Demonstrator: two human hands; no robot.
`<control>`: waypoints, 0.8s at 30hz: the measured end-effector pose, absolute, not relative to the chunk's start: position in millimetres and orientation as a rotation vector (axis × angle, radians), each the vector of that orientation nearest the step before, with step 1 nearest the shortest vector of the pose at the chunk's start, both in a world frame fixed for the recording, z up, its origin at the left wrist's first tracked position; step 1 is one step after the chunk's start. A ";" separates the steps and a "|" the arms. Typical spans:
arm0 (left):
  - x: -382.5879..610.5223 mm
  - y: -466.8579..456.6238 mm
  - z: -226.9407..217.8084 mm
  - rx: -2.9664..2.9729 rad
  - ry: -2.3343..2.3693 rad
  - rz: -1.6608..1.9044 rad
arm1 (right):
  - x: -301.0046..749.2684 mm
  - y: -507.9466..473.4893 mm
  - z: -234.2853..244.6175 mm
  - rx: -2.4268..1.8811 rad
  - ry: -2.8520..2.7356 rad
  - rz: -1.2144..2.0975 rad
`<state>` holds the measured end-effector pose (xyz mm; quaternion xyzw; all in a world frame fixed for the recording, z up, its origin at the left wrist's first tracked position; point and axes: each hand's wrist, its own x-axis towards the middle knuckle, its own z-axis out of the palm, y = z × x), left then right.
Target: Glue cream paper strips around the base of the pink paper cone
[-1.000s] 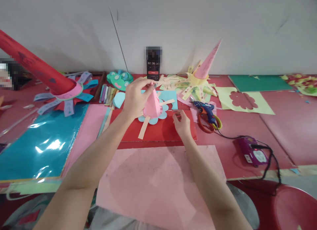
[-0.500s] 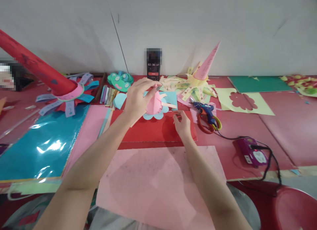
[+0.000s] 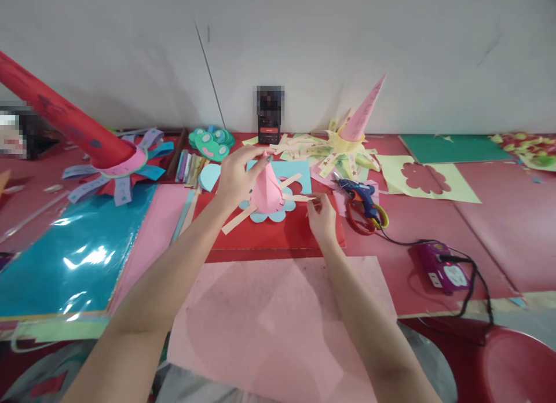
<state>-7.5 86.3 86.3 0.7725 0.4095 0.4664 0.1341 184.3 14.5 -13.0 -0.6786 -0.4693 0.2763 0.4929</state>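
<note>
A pink paper cone (image 3: 266, 190) stands over a light-blue scalloped paper flower (image 3: 260, 216), with pale peach strips sticking out around its base. My left hand (image 3: 237, 177) pinches the cone near its tip from the left. At the right, my right hand (image 3: 322, 218) has its fingertips closed on the outer end of one paper strip (image 3: 297, 198). Another strip (image 3: 237, 219) points down and left over the red sheet (image 3: 278, 235). Behind the cone lies a light-blue sheet (image 3: 303, 174) with a cut-out hole.
A blue glue gun (image 3: 360, 193) rests beside red and yellow scissor handles (image 3: 362, 220); its cord runs to a purple power box (image 3: 441, 268). A pink cone on yellow strips (image 3: 362, 110), a phone (image 3: 269, 116) and a large red cone (image 3: 73, 116) stand around. Pink paper (image 3: 278, 316) lies in front.
The cone has come lower and towards me, and its strips now spread more widely. My right hand has moved slightly and its fingertips now meet the end of the right strip.
</note>
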 end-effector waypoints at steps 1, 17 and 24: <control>-8.3 85.4 88.5 2.240 1.186 1.382 | 184.9 14.9 -13.9 -1.642 -1.131 0.671; -8.7 59.3 129.6 2.324 1.429 1.578 | 186.6 14.8 -8.3 -1.629 -1.081 0.494; 0.9 71.1 99.3 2.289 1.307 1.404 | 187.6 17.1 -9.4 -1.612 -1.093 0.463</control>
